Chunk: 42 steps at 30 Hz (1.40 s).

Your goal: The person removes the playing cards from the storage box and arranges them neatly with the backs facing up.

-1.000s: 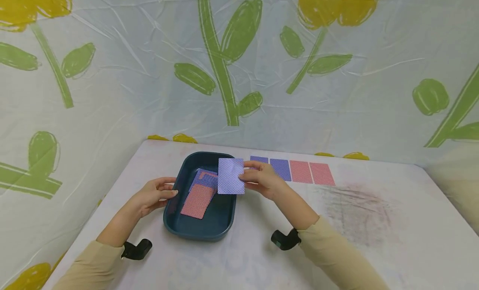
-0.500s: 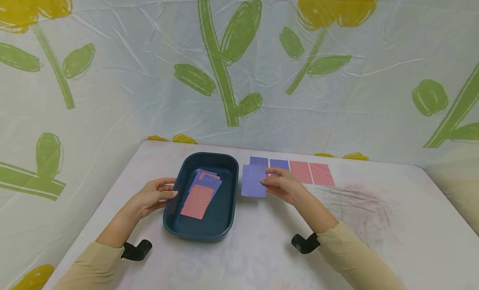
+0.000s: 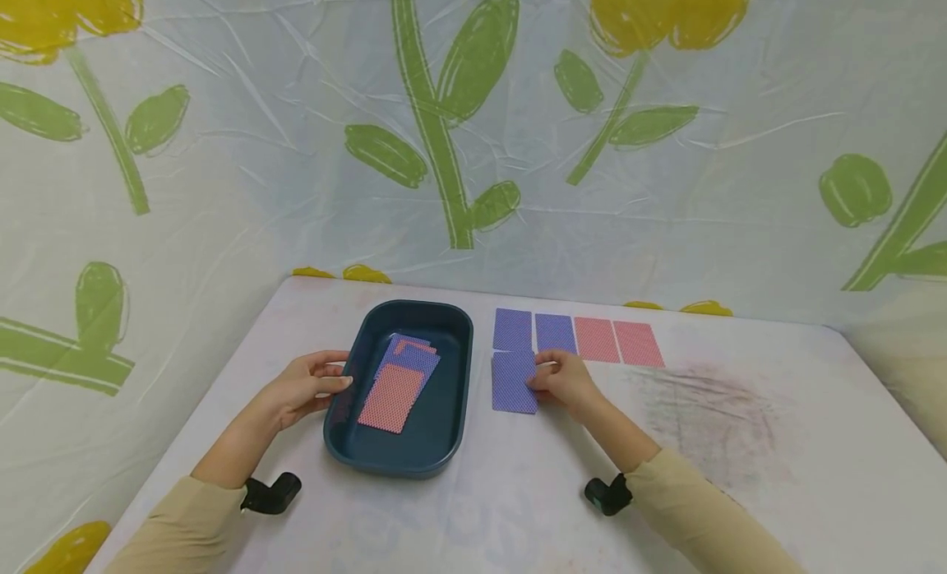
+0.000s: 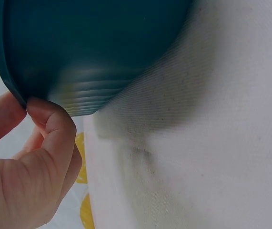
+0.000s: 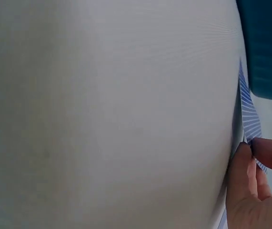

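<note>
My right hand [image 3: 568, 383] pinches a blue-backed playing card [image 3: 512, 385] by its right edge, just in front of the leftmost card of a row. In the right wrist view that card [image 5: 250, 112] is seen nearly edge-on, close above the table, between thumb and fingers. With my left hand [image 3: 299, 391] I pinch the left rim of a dark teal tray [image 3: 436, 455]; the left wrist view shows thumb and finger on the tray's rim [image 4: 13, 88]. Inside the tray lies an overlapping pile of playing cards, a red-backed card [image 3: 392, 400] on top and blue-backed ones [image 3: 425, 362] beneath.
At the back, right of the tray, a row holds two blue-backed cards [image 3: 512, 329] and two red-backed cards [image 3: 595, 340], all face down. A flower-printed sheet [image 3: 666, 212] rises behind the white table [image 3: 473, 525]. Dark smudges [image 3: 703, 418] mark the table's right part.
My right hand has carried the blue-backed card from above the tray to the right, then lowered it in front of the row. The left hand has stayed at the tray's rim.
</note>
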Each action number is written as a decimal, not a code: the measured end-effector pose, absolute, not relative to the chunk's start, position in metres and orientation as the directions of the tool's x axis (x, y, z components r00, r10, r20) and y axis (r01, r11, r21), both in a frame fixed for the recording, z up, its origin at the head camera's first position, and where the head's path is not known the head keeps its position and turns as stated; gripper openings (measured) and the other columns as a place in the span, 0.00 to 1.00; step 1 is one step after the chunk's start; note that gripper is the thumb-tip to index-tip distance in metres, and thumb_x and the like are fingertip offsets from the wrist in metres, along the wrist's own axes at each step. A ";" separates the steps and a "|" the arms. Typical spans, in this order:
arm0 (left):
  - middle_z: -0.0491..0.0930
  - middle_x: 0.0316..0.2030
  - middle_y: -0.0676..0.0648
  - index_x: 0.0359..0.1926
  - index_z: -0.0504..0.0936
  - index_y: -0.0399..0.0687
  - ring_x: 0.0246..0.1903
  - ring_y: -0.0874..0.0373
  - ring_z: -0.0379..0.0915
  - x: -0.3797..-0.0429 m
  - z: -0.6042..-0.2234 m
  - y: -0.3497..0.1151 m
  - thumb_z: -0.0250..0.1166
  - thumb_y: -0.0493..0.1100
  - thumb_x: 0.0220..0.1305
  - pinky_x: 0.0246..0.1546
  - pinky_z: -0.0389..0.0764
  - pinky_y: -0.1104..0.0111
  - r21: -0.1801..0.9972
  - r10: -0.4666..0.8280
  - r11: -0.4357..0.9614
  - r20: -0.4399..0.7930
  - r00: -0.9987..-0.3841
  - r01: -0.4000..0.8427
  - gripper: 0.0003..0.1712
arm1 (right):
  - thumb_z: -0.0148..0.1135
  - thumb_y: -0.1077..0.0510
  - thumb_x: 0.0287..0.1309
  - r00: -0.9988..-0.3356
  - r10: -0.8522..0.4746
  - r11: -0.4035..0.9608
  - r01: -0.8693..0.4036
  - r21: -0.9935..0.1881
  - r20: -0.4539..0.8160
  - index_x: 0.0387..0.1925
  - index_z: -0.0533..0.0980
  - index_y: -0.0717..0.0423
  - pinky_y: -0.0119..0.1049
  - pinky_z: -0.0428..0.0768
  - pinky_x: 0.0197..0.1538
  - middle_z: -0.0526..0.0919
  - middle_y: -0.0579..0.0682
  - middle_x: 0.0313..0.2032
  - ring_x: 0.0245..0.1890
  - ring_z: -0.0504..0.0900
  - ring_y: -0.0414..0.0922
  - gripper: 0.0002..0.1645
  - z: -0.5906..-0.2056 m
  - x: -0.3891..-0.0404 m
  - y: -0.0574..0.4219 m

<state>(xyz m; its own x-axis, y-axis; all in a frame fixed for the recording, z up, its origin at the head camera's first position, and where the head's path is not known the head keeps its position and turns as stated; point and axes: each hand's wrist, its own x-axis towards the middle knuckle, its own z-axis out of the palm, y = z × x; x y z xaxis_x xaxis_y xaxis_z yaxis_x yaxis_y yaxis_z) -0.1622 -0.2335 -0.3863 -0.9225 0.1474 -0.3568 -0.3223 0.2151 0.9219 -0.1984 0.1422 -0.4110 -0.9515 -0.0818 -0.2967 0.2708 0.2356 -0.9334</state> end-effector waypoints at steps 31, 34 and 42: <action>0.69 0.39 0.45 0.66 0.58 0.34 0.38 0.57 0.69 -0.164 -0.384 -0.232 0.59 0.35 0.63 0.37 0.75 0.69 0.921 0.145 0.211 -0.361 -0.921 -0.328 0.33 | 0.69 0.72 0.39 -0.970 0.033 0.628 0.209 -0.749 -0.243 0.49 0.72 0.67 0.30 0.77 0.24 0.75 0.64 0.38 0.18 0.77 0.41 0.29 -0.407 -0.216 0.127; 0.69 0.40 0.45 0.66 0.58 0.34 0.38 0.56 0.69 -0.163 -0.384 -0.232 0.59 0.35 0.63 0.38 0.76 0.68 0.921 0.146 0.212 -0.361 -0.921 -0.328 0.32 | 0.70 0.70 0.39 -0.973 0.028 0.670 0.188 -0.718 -0.229 0.47 0.72 0.66 0.30 0.76 0.22 0.76 0.64 0.38 0.17 0.76 0.40 0.29 -0.408 -0.217 0.126; 0.69 0.41 0.44 0.66 0.58 0.33 0.39 0.56 0.70 -0.162 -0.383 -0.233 0.59 0.35 0.63 0.39 0.76 0.69 0.921 0.153 0.214 -0.361 -0.920 -0.326 0.33 | 0.73 0.66 0.37 -0.979 0.015 0.739 0.148 -0.657 -0.203 0.45 0.72 0.63 0.32 0.75 0.24 0.76 0.63 0.39 0.26 0.76 0.47 0.28 -0.408 -0.218 0.123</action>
